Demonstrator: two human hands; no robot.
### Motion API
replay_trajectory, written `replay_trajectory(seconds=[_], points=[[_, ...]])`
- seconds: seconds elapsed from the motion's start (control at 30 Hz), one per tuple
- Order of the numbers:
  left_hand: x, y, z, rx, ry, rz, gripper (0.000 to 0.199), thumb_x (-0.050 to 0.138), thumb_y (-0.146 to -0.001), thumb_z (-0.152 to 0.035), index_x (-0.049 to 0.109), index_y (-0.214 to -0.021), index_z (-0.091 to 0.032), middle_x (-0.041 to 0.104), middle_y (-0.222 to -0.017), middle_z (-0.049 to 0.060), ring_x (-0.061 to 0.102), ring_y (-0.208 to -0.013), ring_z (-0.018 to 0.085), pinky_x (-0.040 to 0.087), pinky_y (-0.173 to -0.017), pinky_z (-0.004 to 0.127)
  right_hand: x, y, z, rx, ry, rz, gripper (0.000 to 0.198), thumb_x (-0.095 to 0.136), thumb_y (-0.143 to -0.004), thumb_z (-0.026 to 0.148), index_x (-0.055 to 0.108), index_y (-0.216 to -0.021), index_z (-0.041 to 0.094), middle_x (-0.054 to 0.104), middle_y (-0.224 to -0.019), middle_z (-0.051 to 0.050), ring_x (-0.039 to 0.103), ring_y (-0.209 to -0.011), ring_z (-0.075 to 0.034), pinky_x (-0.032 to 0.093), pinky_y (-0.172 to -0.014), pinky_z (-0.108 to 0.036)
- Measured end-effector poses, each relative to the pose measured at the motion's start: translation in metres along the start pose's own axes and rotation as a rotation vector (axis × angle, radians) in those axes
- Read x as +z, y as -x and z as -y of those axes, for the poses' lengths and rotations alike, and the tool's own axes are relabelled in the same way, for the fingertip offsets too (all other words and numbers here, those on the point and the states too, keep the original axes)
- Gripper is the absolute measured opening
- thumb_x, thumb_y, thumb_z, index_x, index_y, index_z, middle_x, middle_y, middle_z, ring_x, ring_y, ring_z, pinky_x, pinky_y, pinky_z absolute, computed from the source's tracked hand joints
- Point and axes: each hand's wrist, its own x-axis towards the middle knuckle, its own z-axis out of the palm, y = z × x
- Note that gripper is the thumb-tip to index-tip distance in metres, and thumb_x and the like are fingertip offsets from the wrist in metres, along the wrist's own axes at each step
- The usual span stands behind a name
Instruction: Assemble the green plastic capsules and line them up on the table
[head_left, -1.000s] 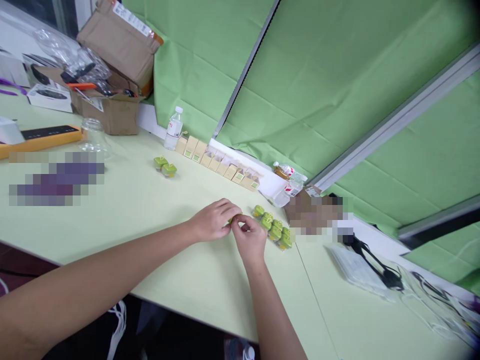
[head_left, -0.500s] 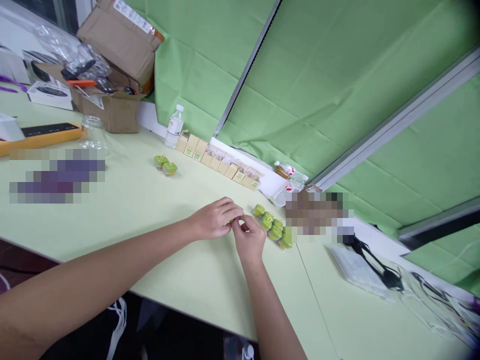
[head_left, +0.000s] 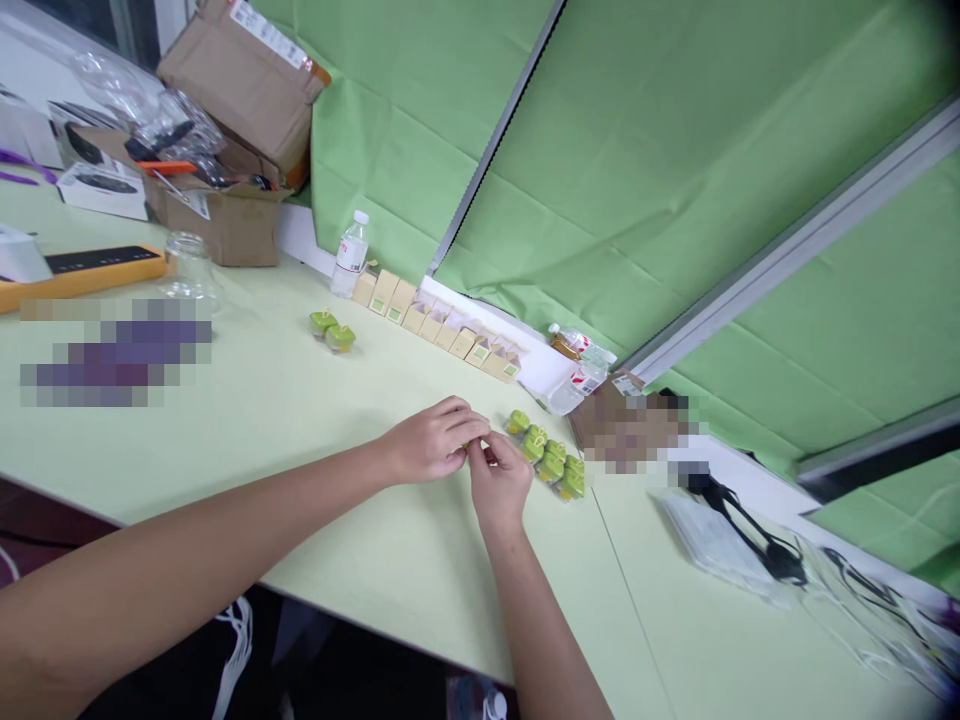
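My left hand (head_left: 436, 441) and my right hand (head_left: 501, 482) meet above the pale table, fingertips together. Both are closed round a small greenish thing, mostly hidden by the fingers. Just right of my right hand stands a double row of small clear cups with green tops (head_left: 551, 462), string-like loops on top and yellow showing low down. Farther off, to the left, a pair of the same green-topped cups (head_left: 340, 338) sits on the table (head_left: 262, 430).
Small cardboard boxes (head_left: 418, 317) line the back edge beside a water bottle (head_left: 349, 256). More bottles (head_left: 581, 375) lie at the back right. Far left are a glass jar (head_left: 187, 265), a yellow power strip (head_left: 105, 270) and an opened carton (head_left: 244, 225). Cables (head_left: 862, 600) lie far right.
My hands stay together in nearly the same place, with only a slight shift of the fingers. The cups on the table have not moved.
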Motion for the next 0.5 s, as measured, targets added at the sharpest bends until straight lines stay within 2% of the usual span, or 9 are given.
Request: replay_trajectory(seconds=[0.13,0.27,0.43,0.5], points=[[-0.0007,0.0011,0.0032,-0.033,0.023,0.013,0.042,0.05,-0.079,-0.003,0.056,-0.118,-0.018,0.067,-0.111,0.008,0.055,-0.105,0.024,0.053,-0.092,0.041,0.0005,-0.0011,-0.0005,0.016,-0.043,0.061,0.022,0.055,-0.089,0.028,0.069,-0.075,0.02,0.064,-0.067,-0.001,0.056,-0.06,-0.014,0.047,-0.059,-0.026],[-0.0039,0.0009,0.0055,-0.103,0.058,-0.011,0.04,0.053,-0.079,-0.004,0.055,-0.117,-0.017,0.067,-0.109,0.008,0.054,-0.105,0.024,0.052,-0.093,0.039,0.0012,-0.0018,-0.0024,0.049,-0.141,0.132,0.023,0.05,-0.093,0.029,0.071,-0.094,0.02,0.071,-0.085,-0.004,0.063,-0.067,-0.016,0.053,-0.064,-0.029],[-0.0072,-0.0009,0.0038,-0.117,0.068,-0.013,0.04,0.054,-0.08,-0.007,0.054,-0.118,-0.017,0.066,-0.11,0.008,0.054,-0.107,0.024,0.051,-0.095,0.04,0.001,-0.0017,-0.0076,0.19,-0.209,0.042,0.023,0.06,-0.088,0.037,0.07,-0.098,0.02,0.073,-0.087,-0.005,0.062,-0.058,-0.015,0.056,-0.059,-0.03],[-0.0079,-0.0015,0.0027,-0.121,0.075,-0.016,0.039,0.055,-0.081,-0.007,0.055,-0.118,-0.018,0.066,-0.11,0.008,0.055,-0.107,0.024,0.051,-0.095,0.04,0.0,-0.0034,-0.0089,0.238,-0.223,0.006,0.025,0.065,-0.085,0.039,0.068,-0.1,0.019,0.072,-0.09,-0.006,0.062,-0.06,-0.014,0.055,-0.058,-0.029]])
